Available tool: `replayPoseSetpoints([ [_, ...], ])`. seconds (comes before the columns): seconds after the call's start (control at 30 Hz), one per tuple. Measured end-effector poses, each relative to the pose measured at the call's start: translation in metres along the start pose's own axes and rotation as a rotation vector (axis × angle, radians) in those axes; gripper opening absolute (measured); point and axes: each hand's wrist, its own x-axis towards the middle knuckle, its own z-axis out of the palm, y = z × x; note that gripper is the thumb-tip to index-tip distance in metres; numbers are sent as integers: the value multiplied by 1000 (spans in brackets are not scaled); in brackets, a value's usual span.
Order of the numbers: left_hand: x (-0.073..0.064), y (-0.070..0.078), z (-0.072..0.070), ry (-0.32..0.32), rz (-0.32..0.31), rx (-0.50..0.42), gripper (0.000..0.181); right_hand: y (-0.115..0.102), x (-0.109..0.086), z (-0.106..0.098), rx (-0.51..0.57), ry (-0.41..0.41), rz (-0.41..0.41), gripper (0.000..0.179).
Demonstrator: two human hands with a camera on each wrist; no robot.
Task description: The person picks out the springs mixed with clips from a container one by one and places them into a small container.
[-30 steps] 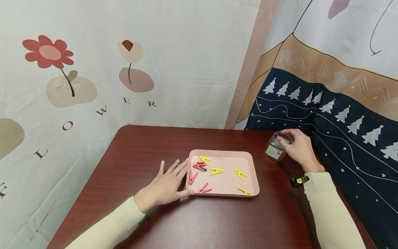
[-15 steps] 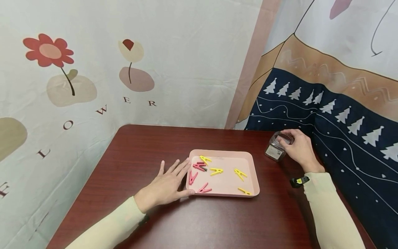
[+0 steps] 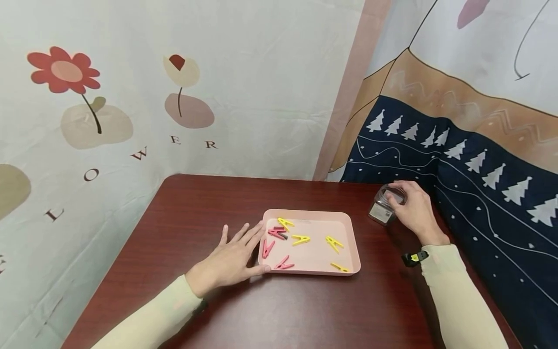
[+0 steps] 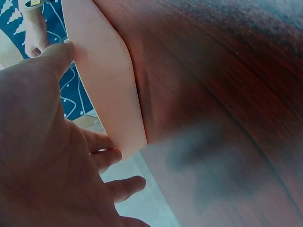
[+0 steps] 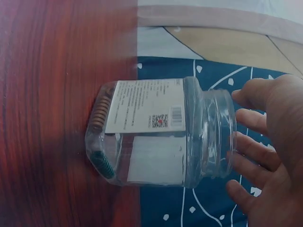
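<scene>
My left hand (image 3: 228, 264) lies spread at the left side of a pink tray (image 3: 316, 257), fingertips and thumb touching its rim. In the left wrist view the fingers are nearly straight along the tray's outer wall. Inside the tray are several yellow clothespins (image 3: 301, 240), several pink clothespins (image 3: 285, 263) and two dark small coils (image 3: 283, 236). At the back right, my right hand (image 3: 414, 208) holds a clear, lidless jar (image 3: 380, 213) by its mouth, thumb and fingers around the rim. The right wrist view shows a brown coil (image 5: 100, 112) and a green coil (image 5: 102, 163) at the jar's bottom.
Both things stand on a dark red-brown wooden table (image 3: 209, 198). A white wall hanging (image 3: 270, 97) with printed flowers and letters rises behind it. Dark blue cloth with white trees (image 3: 471, 203) hangs along the right edge, close to the right arm.
Both hands, the tray and the jar keep their places. Only the head view has shifted slightly.
</scene>
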Motion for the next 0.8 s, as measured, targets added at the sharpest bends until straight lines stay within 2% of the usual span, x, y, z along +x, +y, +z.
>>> replayPoseSetpoints([
  [0.37, 4, 1, -1, -18, -2, 2, 107, -32, -8, 10, 4, -17, -96, 33],
  [0.63, 3, 3, -3, -19, -13, 21, 108, -65, -3, 24, -9, -168, -140, 40],
  [0.8, 2, 5, -5, -21, -22, 16, 107, -86, 3, 37, 25, -271, -216, 42],
])
